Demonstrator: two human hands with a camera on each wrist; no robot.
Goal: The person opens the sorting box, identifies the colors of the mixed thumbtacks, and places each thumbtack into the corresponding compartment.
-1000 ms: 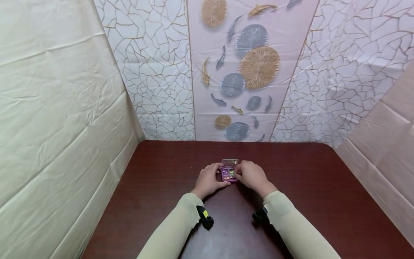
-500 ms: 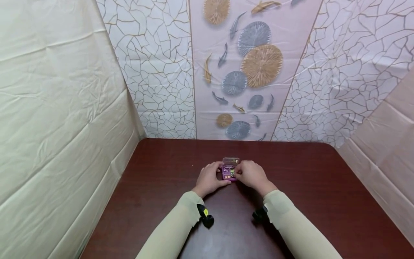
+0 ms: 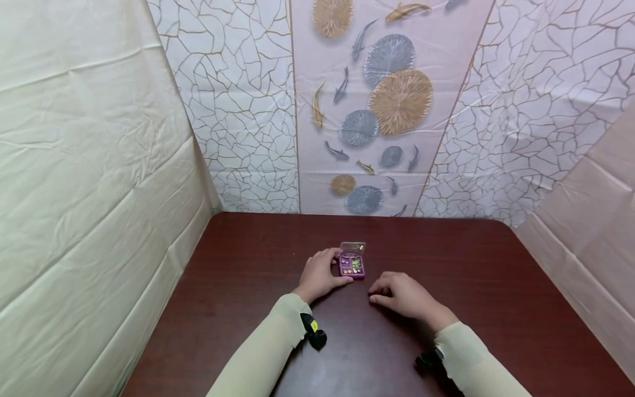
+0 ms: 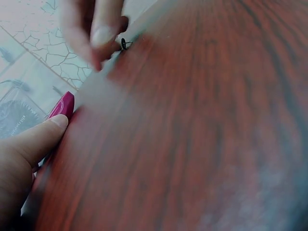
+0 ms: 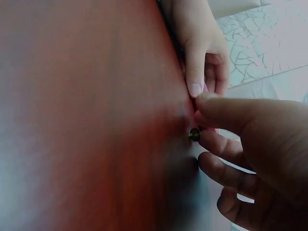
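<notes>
A small purple case [image 3: 351,267] lies on the table with its clear lid [image 3: 353,247] raised. Tiny pink, green and orange pieces sit in its compartments. My left hand [image 3: 318,275] grips the case from the left, thumb at the near edge and fingers at the far edge. In the left wrist view the thumb presses the pink case wall [image 4: 66,104]. Low over the table, nearer and to the right of the case, my right hand [image 3: 404,295] has a small dark round stud [image 5: 194,134] at its thumb and index fingertips. A thin pin shows on the stud.
The dark red wooden table [image 3: 258,320] has rounded far corners. Behind it hangs a patterned cloth [image 3: 238,110] with fish and round leaves. Cream cloth [image 3: 99,193] covers the left side. Black wrist cameras [image 3: 317,337] sit on both sleeves.
My right hand has left the case and moved right and toward the near edge, with the small stud at its fingertips. The left hand stays on the case.
</notes>
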